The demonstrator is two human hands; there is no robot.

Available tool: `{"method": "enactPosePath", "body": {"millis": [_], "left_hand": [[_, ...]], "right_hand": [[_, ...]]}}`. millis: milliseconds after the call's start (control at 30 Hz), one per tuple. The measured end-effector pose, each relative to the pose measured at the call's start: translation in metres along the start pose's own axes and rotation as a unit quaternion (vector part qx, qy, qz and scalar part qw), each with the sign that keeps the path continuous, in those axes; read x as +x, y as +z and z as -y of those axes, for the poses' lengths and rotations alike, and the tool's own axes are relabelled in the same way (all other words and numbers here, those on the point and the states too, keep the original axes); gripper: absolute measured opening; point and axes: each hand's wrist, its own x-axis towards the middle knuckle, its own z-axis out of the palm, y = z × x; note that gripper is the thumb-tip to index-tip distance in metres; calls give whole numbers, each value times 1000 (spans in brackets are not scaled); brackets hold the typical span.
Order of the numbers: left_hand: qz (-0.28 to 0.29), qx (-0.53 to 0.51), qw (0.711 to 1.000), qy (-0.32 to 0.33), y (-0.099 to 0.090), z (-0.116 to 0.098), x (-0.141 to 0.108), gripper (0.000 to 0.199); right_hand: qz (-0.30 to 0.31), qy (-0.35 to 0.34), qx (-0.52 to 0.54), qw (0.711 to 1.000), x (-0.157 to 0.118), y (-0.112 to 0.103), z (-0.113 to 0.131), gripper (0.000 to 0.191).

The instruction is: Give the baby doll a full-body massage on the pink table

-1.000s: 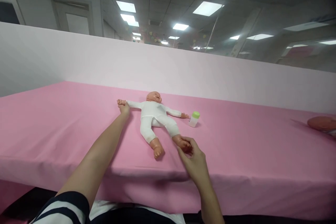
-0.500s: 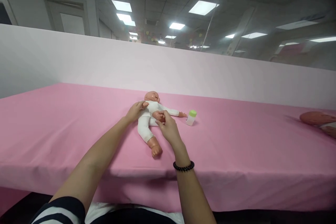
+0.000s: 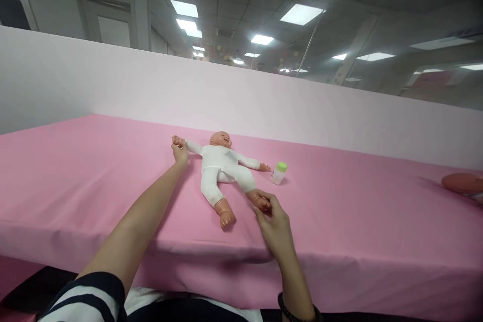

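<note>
A baby doll [image 3: 219, 158] in a white suit lies on its back on the pink-covered table [image 3: 358, 211], head toward the wall, arms and legs spread. My left hand [image 3: 180, 153] is closed around the doll's hand on the left, with that arm stretched out sideways. My right hand [image 3: 272, 216] grips the doll's foot on the right between thumb and fingers. The other foot rests on the cloth near the table's front edge. Beside the doll's hand on the right stands a small clear bottle [image 3: 278, 176] with a green cap.
Part of a second doll [image 3: 462, 183] lies at the far right of the table. A low white wall [image 3: 241, 95] runs along the back, with glass above it. The table's front edge is close to my body.
My left hand has moved left, pulling the doll's arm outward from its chest. My right hand has moved right and nearer me, straightening the bent leg.
</note>
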Motion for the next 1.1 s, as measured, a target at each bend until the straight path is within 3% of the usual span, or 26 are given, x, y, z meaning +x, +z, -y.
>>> {"method": "enactPosePath", "body": {"millis": [67,133,233,300,433,500,633,800,900,967,1033,1100], "left_hand": [[27,10,999,34,8,-11,-10,27],[124,27,986,104,14,-22,-21,24],[313,91,921,215,17,-36,-32,22],[348,134,899,229,14,-39,-33,27],[194,140,969,53,0,-30,-18,30],[113,149,982,-41,-10,-21,-7,30],[21,184,969,-166,-30,-4,6,39],[-3,217,948,-232,-37,1,8,66],[-32,262,933,-244,-27,-8,6,73],[-31,299,926,-228,-14,-20,3,76],[22,314,932,-179,6,-35,-2,78],[116,293,942,-117,31,-52,-12,77]], "right_hand": [[14,-33,-8,999,19,11,21,33],[40,-57,-13,998,40,26,38,29],[67,-77,-10,995,66,49,48,26],[80,-72,-8,994,71,56,46,26],[72,-47,-3,996,48,37,39,29],[66,-26,-20,997,27,20,34,30],[92,18,-86,992,-7,-2,17,28],[96,22,-84,992,-20,-6,4,35],[101,11,-65,993,-2,-14,6,39],[72,19,-10,997,29,-17,7,34],[38,60,75,995,74,-12,7,29],[24,155,110,981,123,5,5,21]]}}
